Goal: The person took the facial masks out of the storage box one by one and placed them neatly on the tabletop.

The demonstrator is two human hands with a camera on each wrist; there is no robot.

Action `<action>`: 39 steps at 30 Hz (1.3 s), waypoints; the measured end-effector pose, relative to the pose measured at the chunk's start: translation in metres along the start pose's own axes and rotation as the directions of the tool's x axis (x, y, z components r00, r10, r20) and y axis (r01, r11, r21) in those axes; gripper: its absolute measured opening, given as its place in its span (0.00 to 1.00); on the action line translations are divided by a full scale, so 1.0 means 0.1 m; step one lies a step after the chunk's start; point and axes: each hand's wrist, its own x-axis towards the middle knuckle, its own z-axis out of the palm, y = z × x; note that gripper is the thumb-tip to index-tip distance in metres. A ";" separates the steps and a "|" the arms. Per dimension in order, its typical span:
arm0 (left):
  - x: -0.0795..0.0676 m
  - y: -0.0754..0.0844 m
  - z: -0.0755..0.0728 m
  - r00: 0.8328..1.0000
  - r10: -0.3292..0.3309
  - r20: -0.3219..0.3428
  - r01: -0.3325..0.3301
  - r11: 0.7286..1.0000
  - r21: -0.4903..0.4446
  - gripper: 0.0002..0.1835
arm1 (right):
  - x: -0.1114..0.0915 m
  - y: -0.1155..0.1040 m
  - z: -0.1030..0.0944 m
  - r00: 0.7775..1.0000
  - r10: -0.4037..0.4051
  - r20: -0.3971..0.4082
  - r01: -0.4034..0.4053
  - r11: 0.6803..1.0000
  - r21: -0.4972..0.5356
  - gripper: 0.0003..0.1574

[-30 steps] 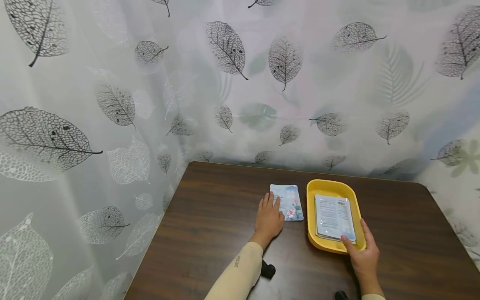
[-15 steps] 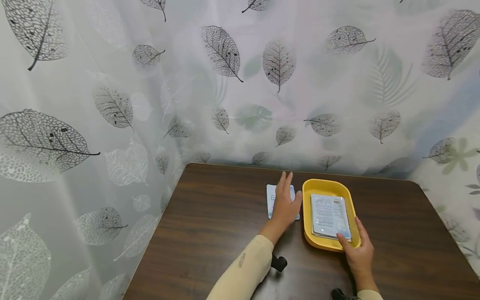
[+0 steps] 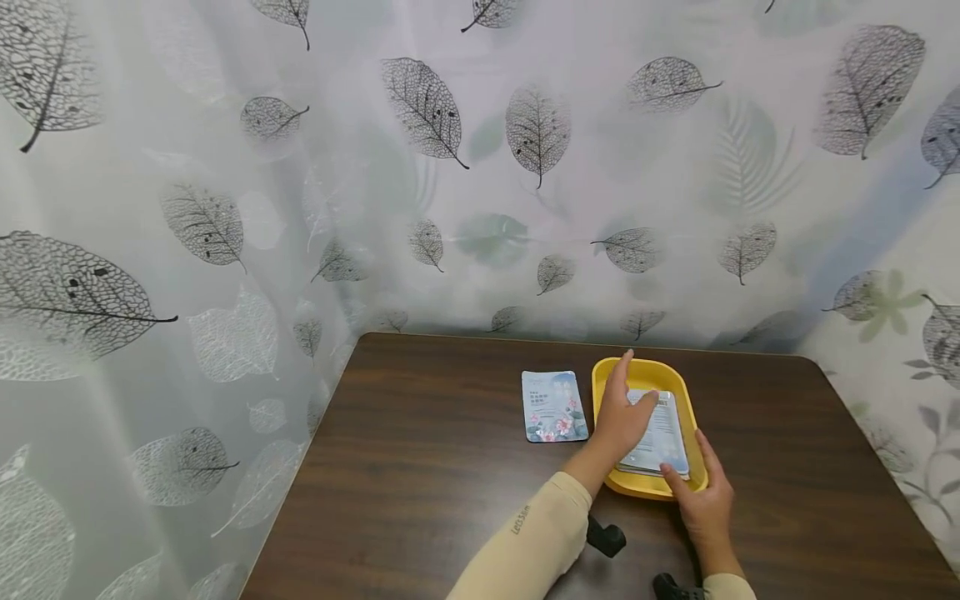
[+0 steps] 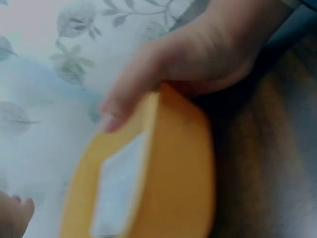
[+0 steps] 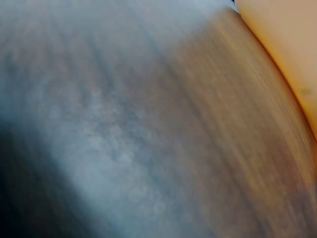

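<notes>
My left hand (image 3: 622,423) is over the left side of a yellow plastic tray (image 3: 648,373), fingers extended and thumb apart, holding nothing. Inside the tray lies a stack of flat white-and-blue foil sachets (image 3: 666,450), partly hidden by that hand. At the tray's near right corner my right hand (image 3: 707,498) grips the rim, thumb on the inside and fingers along the outer wall. The left wrist view shows that thumb hooked over the tray's rim (image 4: 152,106). A single light-blue sachet with pink flowers (image 3: 553,408) lies flat on the table, left of the tray.
The brown wood-grain table (image 3: 420,467) stands against a curtain (image 3: 480,192) printed with leaves. A black wrist mount (image 3: 606,537) sits under the left forearm, and another black mount (image 3: 670,587) is by the right wrist. The right wrist view is mostly blurred tabletop (image 5: 198,139).
My left hand has lifted off the single sachet and moved right, over the tray. The right hand keeps its grip on the tray's corner. The head view has shifted slightly to the right.
</notes>
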 end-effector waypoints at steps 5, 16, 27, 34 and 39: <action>0.02 -0.21 0.13 0.982 -0.188 -0.033 0.188 0.982 0.019 0.37 | 0.00 0.00 0.02 1.000 0.010 -0.003 -0.010 1.000 -0.017 0.52; 0.03 -0.43 0.24 0.936 -0.347 -0.060 0.352 0.930 0.103 0.39 | 0.01 0.03 0.05 1.000 -0.001 -0.019 0.001 1.000 -0.015 0.51; 0.05 -0.49 0.26 0.948 -0.311 -0.064 0.315 0.946 0.077 0.36 | -0.06 -0.19 0.02 1.000 -0.007 -0.015 0.008 1.000 0.018 0.50; 0.01 -0.51 0.22 0.975 -0.214 -0.056 0.218 0.972 0.092 0.32 | -0.05 -0.13 0.04 1.000 -0.012 -0.020 0.012 1.000 0.018 0.50; -0.01 -0.52 0.17 0.990 -0.132 -0.039 0.134 0.989 0.056 0.29 | 0.00 0.02 0.06 0.999 -0.003 -0.035 0.003 1.000 -0.003 0.51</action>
